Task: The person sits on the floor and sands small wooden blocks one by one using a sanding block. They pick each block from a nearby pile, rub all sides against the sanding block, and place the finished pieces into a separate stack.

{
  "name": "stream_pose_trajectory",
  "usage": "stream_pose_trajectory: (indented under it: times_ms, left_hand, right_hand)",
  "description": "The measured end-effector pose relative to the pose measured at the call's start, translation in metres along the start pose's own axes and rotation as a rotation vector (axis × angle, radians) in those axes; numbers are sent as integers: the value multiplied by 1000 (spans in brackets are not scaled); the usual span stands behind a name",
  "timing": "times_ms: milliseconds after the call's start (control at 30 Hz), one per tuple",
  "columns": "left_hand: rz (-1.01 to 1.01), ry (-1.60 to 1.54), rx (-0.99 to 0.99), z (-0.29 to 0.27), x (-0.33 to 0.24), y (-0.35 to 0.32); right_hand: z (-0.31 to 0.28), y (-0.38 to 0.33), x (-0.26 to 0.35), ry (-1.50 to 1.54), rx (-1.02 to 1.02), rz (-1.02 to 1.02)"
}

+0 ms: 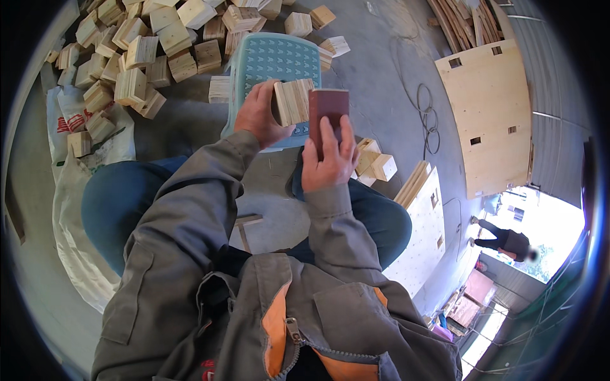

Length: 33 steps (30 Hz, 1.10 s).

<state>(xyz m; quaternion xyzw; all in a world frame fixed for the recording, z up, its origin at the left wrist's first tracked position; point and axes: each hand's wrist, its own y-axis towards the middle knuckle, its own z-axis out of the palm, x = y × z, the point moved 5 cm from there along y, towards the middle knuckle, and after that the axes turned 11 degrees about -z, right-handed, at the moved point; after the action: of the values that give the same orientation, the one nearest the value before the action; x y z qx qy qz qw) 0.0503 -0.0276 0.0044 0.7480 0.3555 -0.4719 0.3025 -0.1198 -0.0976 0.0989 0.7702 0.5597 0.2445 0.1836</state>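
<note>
My left hand (258, 115) is closed around a plywood block (293, 101), whose striped layers face up. The block is held over a light-blue plastic stool (279, 54) with a textured top. In my right hand (332, 155) is a dark red, flat rectangular block (323, 105) with a paler top edge. My fingers lie against its near face, and the thumb is at its left side. The red block stands upright at the right end of the plywood block. Whether the two touch, I cannot tell.
Many loose plywood blocks (173, 38) are heaped at the far left, some on a white sack (76, 171). More blocks (375, 162) lie right of my knee. Plywood panels (489, 120) with square holes, a cable (427, 117) and a person (508, 241) are on the right.
</note>
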Motion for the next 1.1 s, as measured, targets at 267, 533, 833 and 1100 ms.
stream_pose_trajectory:
  times_ms: [267,533,833,1100]
  left_hand:
    - [19,3,-25,4,7,2]
    - [-22,3,18,-2,1,1]
    - [-27,26,29,-3,0,0]
    - [-6,7,51,2,-2,4]
  right_hand:
    - [35,34,15,-22,120,52]
    - [10,47,-33,33,19,16]
    - [22,13,-12,76,140,-6]
    - [45,97,-83,198,73,95]
